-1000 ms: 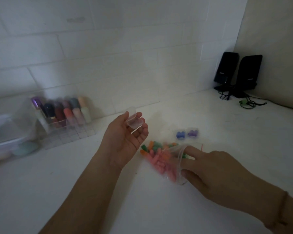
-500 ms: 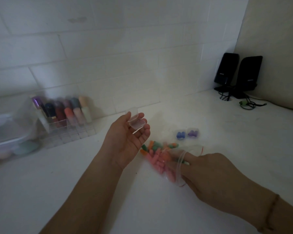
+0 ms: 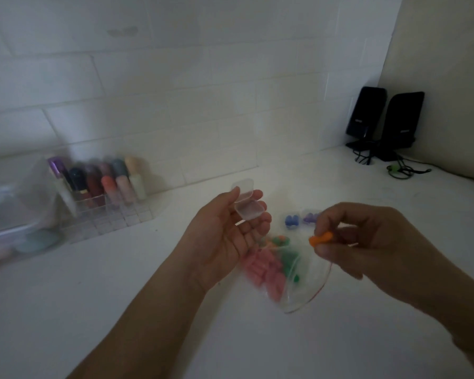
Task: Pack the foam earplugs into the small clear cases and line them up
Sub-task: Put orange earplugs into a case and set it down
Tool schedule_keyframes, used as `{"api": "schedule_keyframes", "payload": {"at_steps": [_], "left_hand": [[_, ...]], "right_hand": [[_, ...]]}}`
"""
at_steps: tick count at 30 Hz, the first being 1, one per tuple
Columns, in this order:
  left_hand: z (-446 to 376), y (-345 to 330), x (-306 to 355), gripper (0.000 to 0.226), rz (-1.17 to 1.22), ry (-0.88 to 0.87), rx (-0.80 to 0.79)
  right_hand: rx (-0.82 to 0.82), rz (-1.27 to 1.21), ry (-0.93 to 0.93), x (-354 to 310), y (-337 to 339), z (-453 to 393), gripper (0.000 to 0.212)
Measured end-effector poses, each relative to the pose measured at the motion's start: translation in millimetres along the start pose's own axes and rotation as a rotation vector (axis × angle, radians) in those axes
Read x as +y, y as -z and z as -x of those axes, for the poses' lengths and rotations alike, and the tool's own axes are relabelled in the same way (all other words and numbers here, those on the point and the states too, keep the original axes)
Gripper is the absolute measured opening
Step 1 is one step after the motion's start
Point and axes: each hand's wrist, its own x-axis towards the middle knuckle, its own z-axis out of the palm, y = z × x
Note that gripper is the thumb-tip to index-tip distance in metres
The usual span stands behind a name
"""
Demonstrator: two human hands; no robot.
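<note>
White worktop (image 3: 121, 310) against a pale tiled wall, dim light, some blur.

Item: left hand (image 3: 219, 242), palm up, fingers curled round an open clear case (image 3: 248, 206). I see the lid hinged back and the tray empty, and the hand holds it where it was a second ago.

Item: right hand (image 3: 372, 250). A second ago it was inside the bag (image 3: 298, 274); it has now come up and out, level with the case and just to its right. Its grip is a pinch of thumb and forefinger on an orange earplug (image 3: 320, 238).

Item: bag, clear, lying on the worktop below both hands with its mouth open. Pink, green and orange plugs remain inside, the count too blurred for me to give.

Item: two filled cases (image 3: 301, 219) side by side beyond the bag, one with blue plugs, one with purple.

Item: organiser (image 3: 101, 192) of coloured tubes, far left. Speakers (image 3: 383, 121) in the far right corner.

Meaning: I judge the pick done, so the next move is to seat the orange plug in the empty tray. Much packing remains.
</note>
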Motion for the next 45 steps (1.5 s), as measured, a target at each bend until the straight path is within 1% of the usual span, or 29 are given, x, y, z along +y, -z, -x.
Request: {"api": "schedule_keyframes", "payload": {"at_steps": [2,4,5,6,8,10,12,16,19,21,24,25,26,27,29,31,33,35,38,43,45], "left_hand": [[3.6,-4.7,-5.4,0.052,-0.047,0.024,-0.059],[6.5,-8.1,-10.0,0.054,-0.099,0.051,-0.104],[7.0,-8.9,-11.9,0.053,-0.124,0.065,-0.121],[7.2,-9.3,-13.7,0.052,-0.147,0.073,-0.138],[7.0,-9.0,-16.9,0.056,-0.165,0.079,-0.180],[7.0,-9.4,-18.7,0.055,-0.140,0.086,-0.231],[9.4,-11.0,-17.2,0.049,-0.112,0.097,-0.277],[13.4,-13.8,-15.7,0.047,-0.069,0.104,-0.338],[13.5,-14.1,-16.3,0.043,-0.054,0.105,-0.357],[11.8,-12.5,-16.1,0.039,-0.050,0.110,-0.347],[6.2,-8.2,-14.1,0.050,-0.077,0.086,-0.273],[4.2,-6.7,-12.5,0.052,-0.078,0.067,-0.231],[1.6,-5.0,-10.7,0.051,-0.060,0.046,-0.187],[-0.9,-3.2,-8.6,0.050,-0.029,0.027,-0.134],[-5.7,0.8,-4.2,0.044,0.029,-0.009,-0.033],[-8.9,4.6,-1.9,0.040,0.042,-0.040,0.037],[-10.3,7.0,-0.8,0.044,0.041,-0.053,0.072],[-11.2,9.0,-0.8,0.047,0.050,-0.054,0.087],[-13.8,11.0,-2.4,0.036,0.059,-0.043,0.124],[-16.8,11.4,-5.7,0.031,0.049,-0.009,0.175],[-17.1,10.9,-6.3,0.030,0.052,-0.002,0.179]], "right_hand": [[0.051,-0.097,0.067,2.3,-5.5,-2.3,0.013],[0.106,-0.139,0.105,3.9,-12.6,-3.6,0.021],[0.144,-0.123,0.105,2.8,-17.0,-4.5,0.026],[0.190,-0.070,0.100,1.1,-21.9,-5.6,0.028],[0.284,0.120,0.096,-0.2,-31.6,-7.5,0.028],[0.334,0.354,0.139,1.5,-37.3,-8.2,0.020],[0.320,0.535,0.215,3.1,-39.7,-8.3,0.012],[0.251,0.747,0.298,8.7,-42.7,-7.1,0.019],[0.235,0.774,0.294,8.6,-44.1,-7.1,0.023],[0.264,0.737,0.335,6.5,-42.0,-6.1,0.022],[0.342,0.640,0.427,-3.6,-28.4,-1.3,0.010],[0.347,0.622,0.421,-7.3,-20.8,1.6,0.010],[0.330,0.628,0.379,-10.7,-12.4,4.7,0.012],[0.276,0.653,0.310,-13.0,-4.3,6.8,0.014],[0.066,0.802,0.171,-10.0,6.4,10.8,0.015],[-0.165,0.952,0.111,-0.2,7.7,13.6,0.014],[-0.299,0.942,0.094,11.1,4.2,14.2,0.028],[-0.331,0.961,0.147,14.8,-2.1,14.0,0.039],[-0.305,1.023,0.169,16.2,-10.2,10.1,0.048],[-0.219,1.052,0.211,34.5,-27.3,6.7,0.045],[-0.187,1.080,0.188,35.3,-35.5,4.9,0.043]]}}
